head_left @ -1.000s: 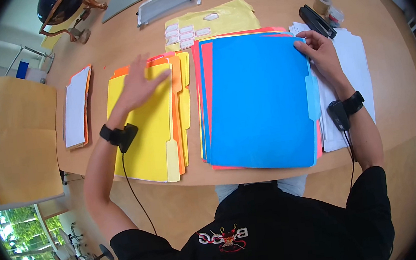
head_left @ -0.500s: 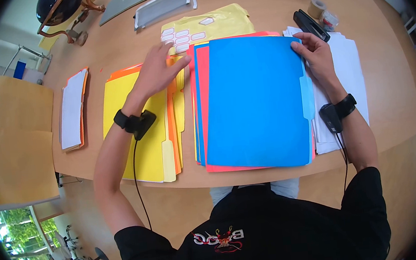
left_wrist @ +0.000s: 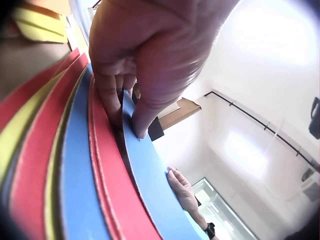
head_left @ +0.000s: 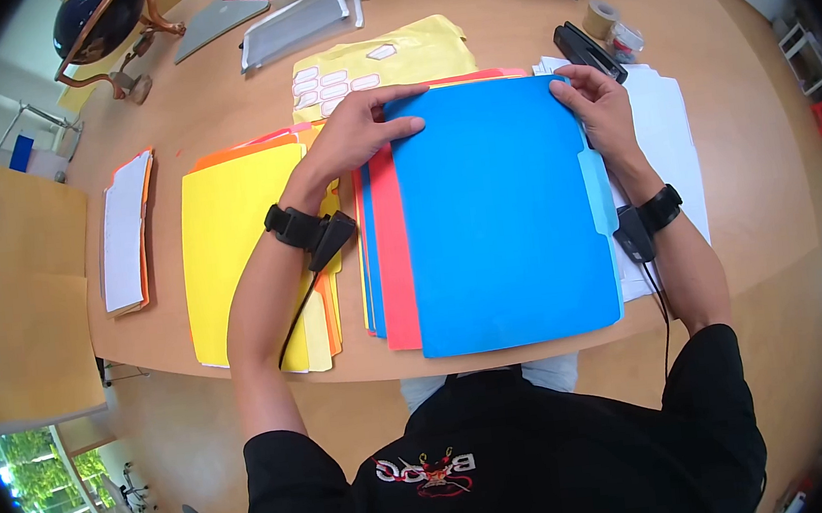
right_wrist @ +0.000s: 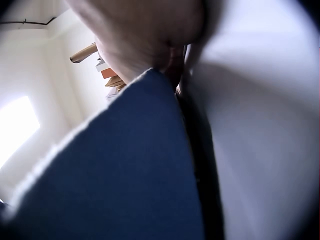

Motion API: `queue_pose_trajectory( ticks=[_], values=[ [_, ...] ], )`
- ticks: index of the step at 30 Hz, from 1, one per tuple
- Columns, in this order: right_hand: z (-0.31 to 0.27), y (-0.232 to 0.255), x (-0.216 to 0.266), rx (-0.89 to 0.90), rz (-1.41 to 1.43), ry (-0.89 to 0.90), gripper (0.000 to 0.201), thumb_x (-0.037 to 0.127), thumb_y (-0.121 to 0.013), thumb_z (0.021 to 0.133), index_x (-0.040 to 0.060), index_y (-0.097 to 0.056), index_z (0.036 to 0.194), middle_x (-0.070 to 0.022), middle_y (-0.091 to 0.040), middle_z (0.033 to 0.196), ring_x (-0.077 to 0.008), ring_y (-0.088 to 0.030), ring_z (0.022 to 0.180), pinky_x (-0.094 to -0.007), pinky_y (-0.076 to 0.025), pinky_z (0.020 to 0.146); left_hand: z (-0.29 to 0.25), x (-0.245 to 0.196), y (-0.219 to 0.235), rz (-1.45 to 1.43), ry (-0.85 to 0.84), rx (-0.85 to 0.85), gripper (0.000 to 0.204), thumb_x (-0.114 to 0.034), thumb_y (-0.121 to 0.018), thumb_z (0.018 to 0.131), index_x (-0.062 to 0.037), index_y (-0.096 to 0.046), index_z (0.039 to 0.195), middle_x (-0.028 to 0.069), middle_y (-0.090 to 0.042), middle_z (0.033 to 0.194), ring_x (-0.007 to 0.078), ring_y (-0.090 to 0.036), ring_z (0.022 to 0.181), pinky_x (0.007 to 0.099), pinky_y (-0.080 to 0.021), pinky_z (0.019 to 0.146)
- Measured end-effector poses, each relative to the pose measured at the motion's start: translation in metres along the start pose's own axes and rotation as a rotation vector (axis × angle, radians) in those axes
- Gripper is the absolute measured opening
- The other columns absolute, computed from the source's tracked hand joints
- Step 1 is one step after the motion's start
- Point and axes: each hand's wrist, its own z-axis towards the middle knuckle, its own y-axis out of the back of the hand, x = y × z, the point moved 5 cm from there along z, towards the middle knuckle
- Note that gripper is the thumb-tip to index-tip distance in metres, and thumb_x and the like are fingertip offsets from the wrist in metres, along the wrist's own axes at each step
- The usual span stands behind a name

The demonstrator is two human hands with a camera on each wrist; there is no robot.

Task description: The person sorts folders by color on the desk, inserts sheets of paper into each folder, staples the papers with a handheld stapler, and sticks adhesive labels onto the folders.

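The top blue file folder point(head_left: 502, 223) lies over a stack of red, blue and yellow folders, with a red folder point(head_left: 395, 268) showing along its left side. My left hand point(head_left: 357, 135) pinches its upper left corner, thumb on the face and fingers behind. In the left wrist view a gap parts this blue sheet point(left_wrist: 150, 172) from the red one beneath. At the upper right corner my right hand point(head_left: 603, 117) grips the same folder between thumb and fingers. The right wrist view shows the folder's corner point(right_wrist: 130, 165) running up under that hand.
A yellow and orange folder pile point(head_left: 237, 244) lies left, partly under my left forearm. White papers point(head_left: 664, 133) lie right, with a black stapler point(head_left: 589, 51) and tape roll point(head_left: 600, 18) behind. A yellow envelope with labels point(head_left: 411, 54) lies beyond the stack. Another white-topped pile point(head_left: 127, 234) is far left.
My left hand has moved right from over the yellow pile to the blue folder's upper left corner and taken hold of it. The right hand stays at its corner; the blue folder has shifted slightly.
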Motion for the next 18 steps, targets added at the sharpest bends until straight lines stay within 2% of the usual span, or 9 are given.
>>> queue_pose_trajectory(
  ticks=[5,7,8,10,11,13,17,18],
  values=[
    [0.001,0.0,0.0,-0.027,-0.088,0.008,0.028,0.024,-0.072,0.093,0.0001,-0.07,0.108,-0.0013,-0.068,0.089,-0.0049,-0.059,0.077,-0.02,-0.049,0.072,-0.004,0.001,-0.005,-0.115,0.035,0.061,0.041,-0.019,-0.072,0.09,-0.0105,-0.065,0.13,0.0017,-0.067,0.103,0.0105,-0.06,0.089,0.0278,-0.05,0.079],
    [-0.001,-0.001,0.002,-0.002,0.014,0.017,0.028,0.025,-0.068,0.096,0.0001,-0.07,0.107,-0.0014,-0.068,0.09,-0.0049,-0.06,0.078,-0.0211,-0.049,0.072,-0.003,0.007,-0.007,-0.181,-0.05,0.026,0.039,-0.022,-0.072,0.091,-0.0042,-0.064,0.126,0.0009,-0.066,0.108,0.007,-0.058,0.091,0.0234,-0.048,0.082],
    [0.0,-0.001,-0.001,0.039,0.063,-0.022,0.027,0.025,-0.065,0.098,0.0002,-0.07,0.109,-0.001,-0.069,0.091,-0.0042,-0.06,0.078,-0.0199,-0.049,0.07,-0.003,0.01,-0.007,-0.191,-0.058,0.03,0.039,-0.022,-0.072,0.091,-0.0042,-0.064,0.126,0.0009,-0.066,0.108,0.007,-0.058,0.091,0.0234,-0.048,0.082],
    [-0.001,0.001,-0.004,0.066,0.14,-0.067,0.027,0.024,-0.064,0.099,0.0,-0.069,0.11,-0.0009,-0.069,0.091,-0.0039,-0.06,0.078,-0.0192,-0.048,0.07,-0.001,0.018,-0.005,-0.196,0.011,0.015,0.028,-0.022,-0.07,0.093,-0.0045,-0.065,0.114,0.0002,-0.064,0.103,0.0085,-0.057,0.094,0.0261,-0.047,0.084],
    [-0.003,-0.001,-0.005,0.096,0.231,-0.115,0.027,0.023,-0.063,0.1,-0.0002,-0.068,0.112,-0.0008,-0.069,0.091,-0.0036,-0.06,0.077,-0.0185,-0.048,0.069,0.0,0.019,-0.005,-0.205,0.0,0.02,0.028,-0.022,-0.07,0.093,-0.0045,-0.065,0.114,0.0002,-0.064,0.103,0.0085,-0.057,0.094,0.0261,-0.047,0.084],
    [-0.004,-0.002,-0.001,0.086,0.165,-0.081,0.027,0.023,-0.062,0.101,-0.001,-0.067,0.114,-0.0011,-0.07,0.092,-0.0034,-0.06,0.077,-0.0176,-0.048,0.069,0.0,0.023,-0.004,-0.217,0.003,0.023,0.024,-0.026,-0.068,0.094,-0.0051,-0.064,0.107,-0.0003,-0.064,0.099,0.0086,-0.057,0.093,0.0251,-0.046,0.083],
    [-0.003,-0.002,-0.005,0.09,0.139,-0.113,0.027,0.021,-0.062,0.1,-0.0018,-0.067,0.112,-0.0028,-0.071,0.093,-0.0047,-0.061,0.078,-0.0193,-0.049,0.07,0.0,0.02,-0.004,-0.184,-0.023,0.023,0.027,-0.03,-0.069,0.094,-0.0059,-0.065,0.105,-0.0007,-0.064,0.097,0.0076,-0.056,0.089,0.024,-0.045,0.076],
    [-0.003,0.001,-0.003,0.031,0.003,-0.037,0.026,0.021,-0.062,0.1,-0.0016,-0.067,0.113,-0.003,-0.071,0.091,-0.0055,-0.061,0.078,-0.0201,-0.049,0.071,-0.001,0.019,-0.004,-0.185,-0.027,0.025,0.027,-0.03,-0.069,0.094,-0.0059,-0.065,0.105,-0.0007,-0.064,0.097,0.0076,-0.056,0.089,0.024,-0.045,0.076]
  ],
)
